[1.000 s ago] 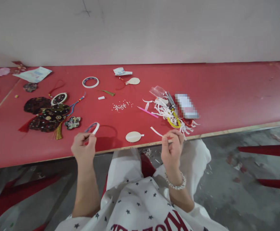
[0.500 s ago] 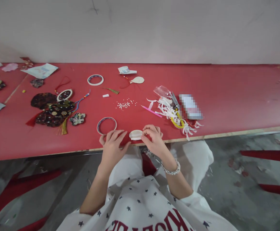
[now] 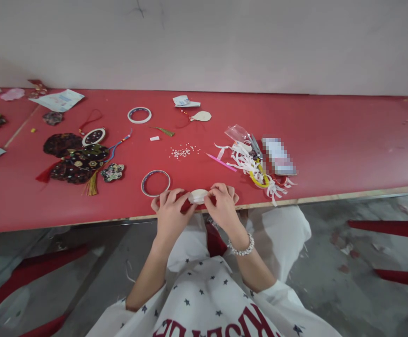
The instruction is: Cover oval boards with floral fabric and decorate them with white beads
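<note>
A small white oval piece [image 3: 198,196] lies between my hands at the table's front edge, with a pale strip across it. My left hand [image 3: 171,210] has its thumb and fingertips at the oval's left edge, the other fingers curled above the table. On the opposite side, my right hand [image 3: 222,201] pinches the oval's right end; its fingertips partly cover that end. Just beyond my left hand lies a roll of white tape [image 3: 155,172]. Tiny white beads [image 3: 181,152] are scattered farther up the red table [image 3: 197,171].
To the right are a pink pen [image 3: 221,162], cut white strips [image 3: 242,157], scissors [image 3: 256,146] and a phone [image 3: 279,156]. Dark patterned fabric pieces [image 3: 72,171] with tassels lie left. Another tape roll [image 3: 139,108] and a white teardrop piece [image 3: 201,116] sit farther back.
My left hand has moved right, bringing its fingertips to the oval's left edge. My right hand stays on the other end, its wrist shifted slightly left.
</note>
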The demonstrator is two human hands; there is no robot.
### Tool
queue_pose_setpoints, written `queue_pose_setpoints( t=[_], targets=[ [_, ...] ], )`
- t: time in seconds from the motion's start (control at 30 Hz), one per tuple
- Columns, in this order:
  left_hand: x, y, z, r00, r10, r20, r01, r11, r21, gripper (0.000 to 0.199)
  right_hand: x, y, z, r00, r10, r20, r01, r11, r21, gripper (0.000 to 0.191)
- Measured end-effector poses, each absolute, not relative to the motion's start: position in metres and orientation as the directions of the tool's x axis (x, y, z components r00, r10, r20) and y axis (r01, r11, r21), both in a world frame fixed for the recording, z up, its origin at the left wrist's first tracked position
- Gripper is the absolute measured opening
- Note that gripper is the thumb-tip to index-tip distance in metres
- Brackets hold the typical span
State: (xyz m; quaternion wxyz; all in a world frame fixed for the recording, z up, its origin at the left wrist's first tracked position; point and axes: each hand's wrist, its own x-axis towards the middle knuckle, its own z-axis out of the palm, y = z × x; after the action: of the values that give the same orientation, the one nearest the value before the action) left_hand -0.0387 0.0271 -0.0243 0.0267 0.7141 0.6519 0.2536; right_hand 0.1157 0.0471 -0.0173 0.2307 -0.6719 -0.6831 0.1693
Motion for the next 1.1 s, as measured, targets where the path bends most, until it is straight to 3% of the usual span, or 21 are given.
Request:
queue_pose_setpoints(
  t=[0.43, 0.77, 1.1],
  targets=[
    [-0.037, 0.028, -0.029, -0.012, 0.925, 0.38, 0.909, -0.148, 0.389, 0.024, 0.112, 0.047, -0.021, 0.043, 0.993, 0.113, 0.86, 0.02, -0.509, 0.013],
    [-0.04, 0.028, -0.03, -0.007, 0.934, 0.357, 0.906, -0.146, 0.398, 0.025, 0.126, 0.055, -0.013, -0.054, 0.999, 0.004, 0.792, 0.045, -0.609, 0.013],
    [-0.038, 0.027, -0.027, -0.006, 0.933, 0.359, 0.903, -0.149, 0.403, 0.025, 0.122, 0.057, -0.015, -0.034, 0.999, 0.011, 0.82, 0.035, -0.571, 0.013]
  ],
)
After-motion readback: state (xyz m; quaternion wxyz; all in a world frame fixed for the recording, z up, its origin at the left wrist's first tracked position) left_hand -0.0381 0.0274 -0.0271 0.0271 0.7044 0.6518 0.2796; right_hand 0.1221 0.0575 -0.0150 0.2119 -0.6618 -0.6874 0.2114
